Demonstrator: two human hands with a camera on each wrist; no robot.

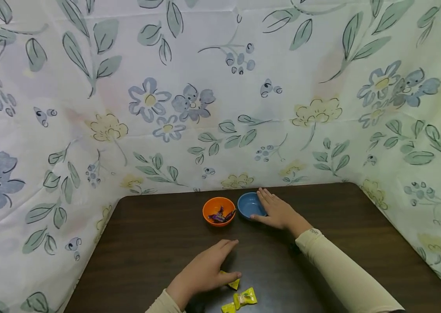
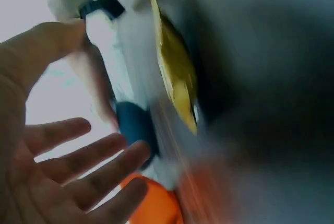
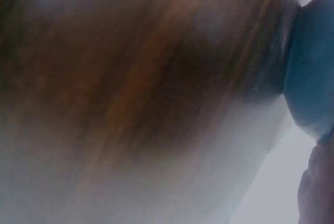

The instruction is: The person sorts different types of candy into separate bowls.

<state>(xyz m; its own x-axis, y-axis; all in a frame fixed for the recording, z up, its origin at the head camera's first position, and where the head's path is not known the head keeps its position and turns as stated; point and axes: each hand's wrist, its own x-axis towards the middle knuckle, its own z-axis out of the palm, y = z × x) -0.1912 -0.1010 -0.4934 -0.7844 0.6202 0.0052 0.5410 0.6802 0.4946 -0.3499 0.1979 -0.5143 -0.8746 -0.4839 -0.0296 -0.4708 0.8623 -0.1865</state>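
Note:
My left hand (image 1: 207,270) hovers over yellow wrapped candies (image 1: 245,298) near the table's front, its fingers spread and holding nothing. One candy is partly hidden behind its thumb. In the left wrist view, a yellow candy (image 2: 176,67) lies beside the hand (image 2: 68,166). Farther back, my right hand (image 1: 279,212) touches the right side of a blue bowl (image 1: 248,206), fingers straight along the rim and thumb at the near edge. The bowl's visible inside holds nothing. The right wrist view shows the blue bowl (image 3: 313,67) and part of the hand (image 3: 317,187).
An orange bowl (image 1: 218,203) with purple wrapped candies (image 1: 221,215) stands just left of the blue bowl. The dark wooden table (image 1: 146,243) meets a floral cloth (image 1: 204,148) behind it and at both sides.

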